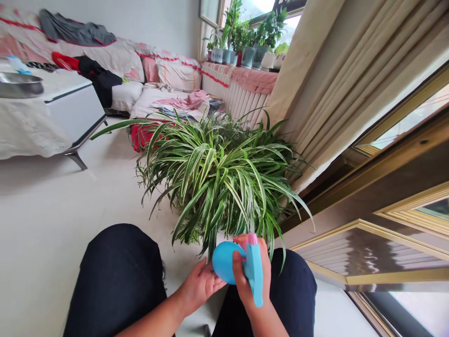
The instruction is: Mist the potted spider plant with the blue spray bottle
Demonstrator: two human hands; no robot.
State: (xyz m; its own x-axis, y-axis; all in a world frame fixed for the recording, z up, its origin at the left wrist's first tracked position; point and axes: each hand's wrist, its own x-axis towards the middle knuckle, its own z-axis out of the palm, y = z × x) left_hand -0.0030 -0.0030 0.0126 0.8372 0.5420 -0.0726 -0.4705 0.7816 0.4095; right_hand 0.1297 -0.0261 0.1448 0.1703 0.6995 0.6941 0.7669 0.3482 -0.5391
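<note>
My right hand [256, 271] is closed around the neck of a blue spray bottle [227, 263] with a pink nozzle, and its thumb lies across the near side. A faint spray shows just above the nozzle, which points at the leaves. My left hand [199, 288] is beside and partly under the bottle's round body, palm up with fingers stretched out; whether it bears any weight I cannot tell. Right in front spreads a large spider plant [224, 173] with long green leaves edged in pale stripes. Its leaves hide the pot.
My knees [121, 267] flank the hands. Cream curtains [336, 84] and a gold-trimmed door [386, 252] stand at the right. At the left is a white table [75, 112] with a metal basin [20, 85]. Several potted plants [247, 54] line the windowsill beyond a sofa [178, 75].
</note>
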